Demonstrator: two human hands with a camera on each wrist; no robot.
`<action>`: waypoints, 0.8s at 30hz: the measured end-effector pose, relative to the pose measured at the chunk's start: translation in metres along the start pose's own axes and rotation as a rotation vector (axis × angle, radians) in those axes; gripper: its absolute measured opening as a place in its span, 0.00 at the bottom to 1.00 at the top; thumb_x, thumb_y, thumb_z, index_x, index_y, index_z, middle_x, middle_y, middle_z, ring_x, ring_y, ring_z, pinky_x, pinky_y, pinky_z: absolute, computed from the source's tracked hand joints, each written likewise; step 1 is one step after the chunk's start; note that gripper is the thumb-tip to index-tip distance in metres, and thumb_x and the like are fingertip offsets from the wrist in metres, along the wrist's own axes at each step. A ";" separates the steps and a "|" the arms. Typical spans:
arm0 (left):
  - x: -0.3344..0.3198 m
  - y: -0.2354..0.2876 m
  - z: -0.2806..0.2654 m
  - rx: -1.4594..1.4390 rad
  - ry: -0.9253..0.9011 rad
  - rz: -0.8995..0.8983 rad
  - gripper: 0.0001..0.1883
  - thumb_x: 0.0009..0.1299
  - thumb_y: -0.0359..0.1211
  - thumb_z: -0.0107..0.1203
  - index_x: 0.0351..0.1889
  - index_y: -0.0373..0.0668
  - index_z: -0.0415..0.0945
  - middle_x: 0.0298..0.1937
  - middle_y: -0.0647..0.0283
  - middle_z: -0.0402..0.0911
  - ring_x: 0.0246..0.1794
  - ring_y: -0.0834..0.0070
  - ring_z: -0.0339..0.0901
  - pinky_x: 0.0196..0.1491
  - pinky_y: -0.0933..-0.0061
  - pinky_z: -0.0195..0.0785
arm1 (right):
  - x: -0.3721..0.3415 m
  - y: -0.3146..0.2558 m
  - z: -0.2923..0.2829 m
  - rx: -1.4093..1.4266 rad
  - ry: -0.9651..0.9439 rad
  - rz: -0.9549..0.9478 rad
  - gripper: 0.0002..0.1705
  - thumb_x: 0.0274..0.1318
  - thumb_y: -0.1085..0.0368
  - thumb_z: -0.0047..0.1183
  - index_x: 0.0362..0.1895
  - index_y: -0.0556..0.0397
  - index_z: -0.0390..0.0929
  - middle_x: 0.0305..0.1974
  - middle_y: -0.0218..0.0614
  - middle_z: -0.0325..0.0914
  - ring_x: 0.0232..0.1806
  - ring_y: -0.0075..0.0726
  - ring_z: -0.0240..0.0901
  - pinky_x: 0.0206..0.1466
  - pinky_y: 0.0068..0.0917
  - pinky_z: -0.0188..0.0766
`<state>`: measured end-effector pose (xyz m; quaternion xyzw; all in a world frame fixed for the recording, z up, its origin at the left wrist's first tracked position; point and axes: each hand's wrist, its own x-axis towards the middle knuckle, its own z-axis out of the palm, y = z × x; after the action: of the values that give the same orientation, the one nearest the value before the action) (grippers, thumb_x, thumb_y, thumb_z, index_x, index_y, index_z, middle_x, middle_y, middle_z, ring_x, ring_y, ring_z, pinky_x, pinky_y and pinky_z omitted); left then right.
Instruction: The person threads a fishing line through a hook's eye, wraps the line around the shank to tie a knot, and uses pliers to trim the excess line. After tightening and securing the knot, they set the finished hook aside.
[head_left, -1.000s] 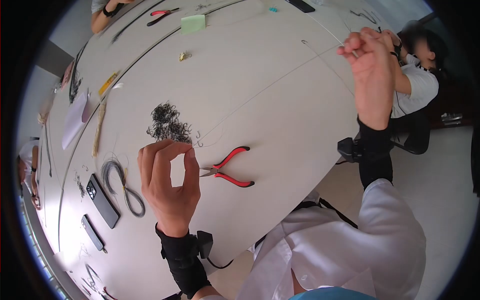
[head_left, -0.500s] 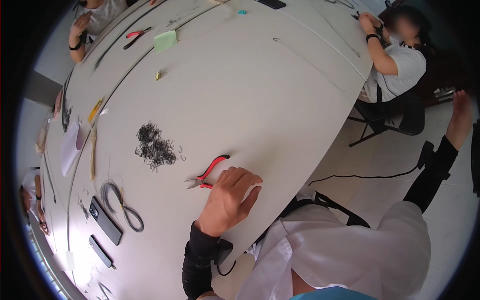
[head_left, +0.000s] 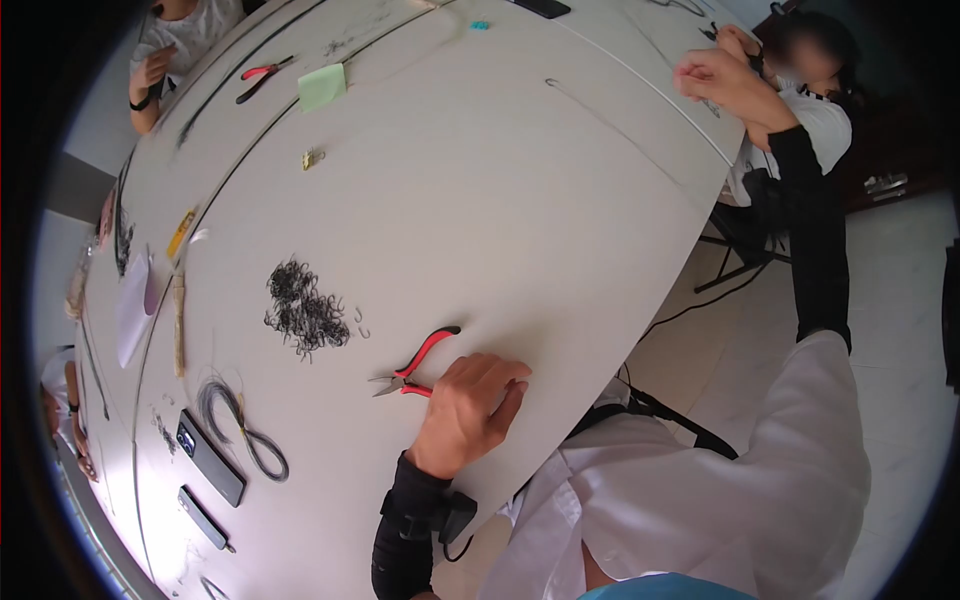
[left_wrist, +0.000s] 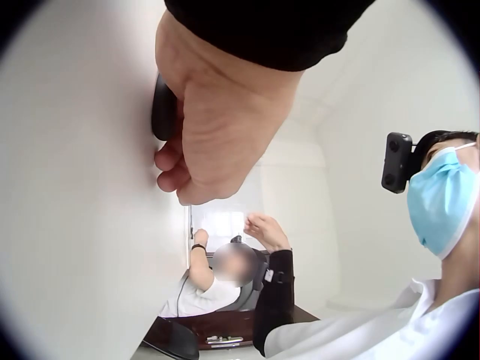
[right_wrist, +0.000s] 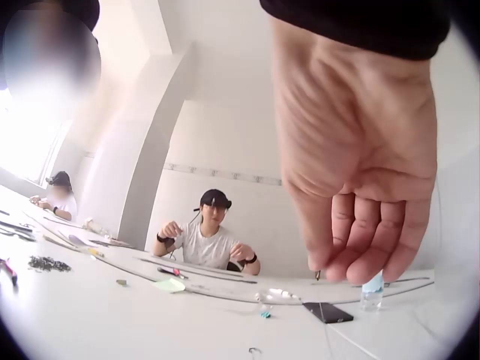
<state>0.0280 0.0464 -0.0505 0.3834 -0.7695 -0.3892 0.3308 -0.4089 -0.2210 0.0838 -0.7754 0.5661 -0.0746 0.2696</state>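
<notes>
Red-handled pliers [head_left: 432, 345] lie on the counter [head_left: 480, 220], one grip partly hidden by the left hand [head_left: 465, 415], its fingers bent; whether they grasp it I cannot tell. Raised well beyond the pliers, the right hand [head_left: 725, 85] has thumb and fingers curled together; whether they pinch anything is too small to tell. Left of the pliers lie two loose hooks [head_left: 361, 322], then a dark hook pile [head_left: 305, 310]; farther left, a grey coil [head_left: 270, 460] and a phone [head_left: 210, 458]. Far beyond the pliers sits a green note [head_left: 322, 88].
</notes>
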 end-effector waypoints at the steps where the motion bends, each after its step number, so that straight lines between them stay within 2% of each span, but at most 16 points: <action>1: 0.000 -0.001 0.000 -0.009 0.003 -0.001 0.10 0.62 0.19 0.62 0.40 0.39 0.80 0.29 0.61 0.81 0.29 0.64 0.78 0.39 0.65 0.70 | 0.024 -0.009 0.019 -0.032 0.016 -0.014 0.10 0.68 0.63 0.56 0.41 0.59 0.78 0.30 0.28 0.77 0.34 0.20 0.73 0.39 0.20 0.70; 5: -0.001 -0.004 0.000 -0.022 0.031 0.002 0.10 0.62 0.19 0.62 0.39 0.40 0.80 0.29 0.61 0.81 0.29 0.63 0.78 0.38 0.65 0.71 | 0.100 -0.025 0.074 -0.116 -0.018 -0.023 0.11 0.63 0.62 0.57 0.39 0.58 0.79 0.30 0.30 0.79 0.33 0.24 0.75 0.39 0.25 0.72; 9: -0.001 -0.005 -0.001 -0.037 0.050 0.012 0.10 0.62 0.19 0.63 0.39 0.40 0.80 0.30 0.60 0.81 0.29 0.62 0.78 0.38 0.64 0.71 | 0.139 -0.043 0.096 -0.252 -0.044 -0.031 0.09 0.61 0.63 0.58 0.37 0.57 0.80 0.30 0.32 0.81 0.33 0.27 0.76 0.41 0.28 0.74; 13: -0.003 -0.007 -0.003 -0.052 0.028 0.022 0.10 0.64 0.20 0.61 0.42 0.39 0.78 0.32 0.59 0.80 0.33 0.59 0.78 0.43 0.61 0.73 | 0.154 -0.050 0.107 -0.380 -0.015 -0.091 0.09 0.58 0.62 0.60 0.36 0.56 0.81 0.31 0.35 0.82 0.34 0.30 0.77 0.42 0.30 0.75; 16: -0.003 -0.007 -0.004 -0.056 0.015 0.013 0.10 0.64 0.20 0.61 0.42 0.39 0.78 0.33 0.59 0.80 0.33 0.59 0.78 0.43 0.60 0.73 | 0.157 -0.051 0.109 -0.384 -0.008 -0.124 0.10 0.55 0.62 0.62 0.36 0.56 0.85 0.36 0.39 0.86 0.40 0.41 0.83 0.46 0.36 0.78; 20: -0.002 -0.007 -0.004 -0.056 0.041 0.024 0.10 0.63 0.20 0.62 0.41 0.39 0.79 0.31 0.59 0.80 0.32 0.60 0.78 0.41 0.61 0.73 | 0.153 -0.053 0.103 -0.385 0.069 -0.105 0.10 0.54 0.62 0.62 0.35 0.56 0.85 0.37 0.40 0.86 0.42 0.43 0.83 0.48 0.37 0.78; 22: -0.001 -0.007 -0.002 -0.055 0.074 0.031 0.10 0.62 0.19 0.63 0.39 0.39 0.80 0.28 0.60 0.80 0.29 0.61 0.78 0.39 0.62 0.72 | 0.158 -0.031 0.099 -0.351 0.153 -0.078 0.10 0.53 0.61 0.62 0.34 0.56 0.85 0.38 0.41 0.86 0.43 0.44 0.83 0.49 0.37 0.78; 24: -0.001 -0.007 -0.002 -0.052 0.072 0.033 0.09 0.62 0.19 0.63 0.39 0.39 0.80 0.28 0.60 0.80 0.29 0.61 0.78 0.38 0.62 0.72 | 0.159 -0.018 0.098 -0.415 0.125 -0.042 0.11 0.55 0.60 0.62 0.36 0.55 0.85 0.36 0.39 0.86 0.40 0.39 0.82 0.47 0.34 0.77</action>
<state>0.0321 0.0434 -0.0556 0.3755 -0.7529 -0.3897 0.3746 -0.2974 -0.3307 -0.0206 -0.8198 0.5686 -0.0100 0.0672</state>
